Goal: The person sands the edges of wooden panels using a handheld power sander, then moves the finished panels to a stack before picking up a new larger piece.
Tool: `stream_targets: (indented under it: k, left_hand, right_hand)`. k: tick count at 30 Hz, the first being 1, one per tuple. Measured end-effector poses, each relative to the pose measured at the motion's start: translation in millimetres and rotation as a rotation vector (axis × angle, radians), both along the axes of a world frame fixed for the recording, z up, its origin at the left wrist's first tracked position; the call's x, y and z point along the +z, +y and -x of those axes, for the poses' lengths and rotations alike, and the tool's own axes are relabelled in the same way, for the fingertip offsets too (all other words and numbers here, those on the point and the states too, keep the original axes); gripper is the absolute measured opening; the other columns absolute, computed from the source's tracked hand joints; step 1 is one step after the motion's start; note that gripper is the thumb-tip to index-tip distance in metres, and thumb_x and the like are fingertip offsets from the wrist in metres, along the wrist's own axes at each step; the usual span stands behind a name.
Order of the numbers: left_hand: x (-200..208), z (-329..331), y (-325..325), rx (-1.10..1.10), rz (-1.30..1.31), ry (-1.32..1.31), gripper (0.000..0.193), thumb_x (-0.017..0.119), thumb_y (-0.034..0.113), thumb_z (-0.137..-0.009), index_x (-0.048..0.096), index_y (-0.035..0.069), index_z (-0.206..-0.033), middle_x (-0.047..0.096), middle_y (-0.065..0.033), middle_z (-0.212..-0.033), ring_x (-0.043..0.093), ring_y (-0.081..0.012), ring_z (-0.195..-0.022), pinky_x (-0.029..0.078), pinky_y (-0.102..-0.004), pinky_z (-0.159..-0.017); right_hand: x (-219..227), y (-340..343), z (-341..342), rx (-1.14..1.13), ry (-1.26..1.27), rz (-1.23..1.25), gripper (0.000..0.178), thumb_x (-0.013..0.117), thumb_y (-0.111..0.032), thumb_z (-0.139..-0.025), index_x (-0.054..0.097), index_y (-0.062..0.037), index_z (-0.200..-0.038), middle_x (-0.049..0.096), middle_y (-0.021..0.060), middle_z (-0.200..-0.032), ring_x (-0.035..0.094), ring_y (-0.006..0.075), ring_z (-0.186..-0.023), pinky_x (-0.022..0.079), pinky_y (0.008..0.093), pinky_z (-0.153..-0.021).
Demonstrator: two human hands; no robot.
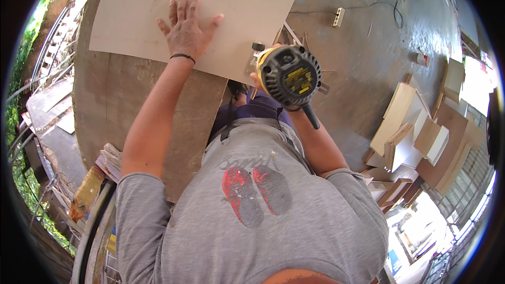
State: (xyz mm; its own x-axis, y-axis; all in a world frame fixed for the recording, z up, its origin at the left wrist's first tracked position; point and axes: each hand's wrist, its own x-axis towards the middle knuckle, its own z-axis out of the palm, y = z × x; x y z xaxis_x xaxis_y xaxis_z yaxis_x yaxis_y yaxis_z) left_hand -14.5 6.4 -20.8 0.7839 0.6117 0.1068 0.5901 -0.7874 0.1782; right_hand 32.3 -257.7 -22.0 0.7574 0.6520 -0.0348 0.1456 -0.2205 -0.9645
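Yellow-and-black, round-topped power tool (292, 76) at one o'clock fills the right hand (255, 80)'s grip; it looks heavy, best held around its body; pale, stiff-looking flat board (231, 21) lies at eleven on brown wooden desk (139, 94), left hand (187, 37) splayed wide, gripping nothing.

A panel (242, 16) lies on the table (142, 100), jutting past its right edge. On it, toward the near edge, is the left hand (187, 34); at the panel's near right corner, a power tool (289, 76). The floor (347, 73) rightward bears a power strip (339, 17) and, farther right, boards (394, 109).
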Motion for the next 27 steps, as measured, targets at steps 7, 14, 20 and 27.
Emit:
stream_targets:
  k: [7,14,20,27]
  left_hand:
    - [5.9,-0.4,-2.3,0.0,-0.011,0.044,0.077,0.049,0.066,-0.082,0.039,0.016,-0.14,0.024,-0.004,-0.151,0.015,-0.0248,-0.141,0.01,-0.0639,-0.106]
    - [5.4,-2.1,-2.3,-0.007,-0.021,0.033,0.075,0.05,0.065,-0.082,0.039,0.018,-0.14,0.024,-0.0021,-0.151,0.016,-0.0235,-0.141,0.01,-0.0628,-0.107]
    - [6.2,0.2,-1.1,-0.039,-0.033,0.032,0.074,0.051,0.064,-0.081,0.039,0.019,-0.139,0.025,-0.0015,-0.151,0.016,-0.0241,-0.141,0.011,-0.0609,-0.108]
    - [14.0,1.3,-3.8,-0.034,-0.021,0.063,0.075,0.054,0.062,-0.081,0.038,0.019,-0.14,0.025,-0.0003,-0.151,0.016,-0.0238,-0.141,0.011,-0.0555,-0.111]
  right_hand:
    - [39.7,36.2,-66.0,0.153,-0.655,0.026,0.052,0.078,-0.024,-0.071,0.057,-0.0066,-0.115,0.06,0.0062,-0.109,0.058,0.0196,-0.101,0.046,0.0344,-0.091]
    - [52.6,53.6,-105.1,0.087,-0.728,-0.104,0.046,0.084,-0.015,-0.065,0.062,-0.0019,-0.103,0.065,0.0053,-0.096,0.063,0.0143,-0.083,0.053,0.028,-0.075]
    - [60.6,63.5,-122.8,0.127,-0.705,-0.134,0.049,0.085,-0.016,-0.064,0.061,-0.0021,-0.104,0.065,0.0056,-0.096,0.063,0.0145,-0.083,0.053,0.0277,-0.075]
    - [60.6,72.0,-144.6,0.101,-0.719,-0.168,0.046,0.086,-0.02,-0.063,0.062,-0.0032,-0.099,0.065,0.0052,-0.093,0.063,0.0141,-0.08,0.053,0.0267,-0.074]
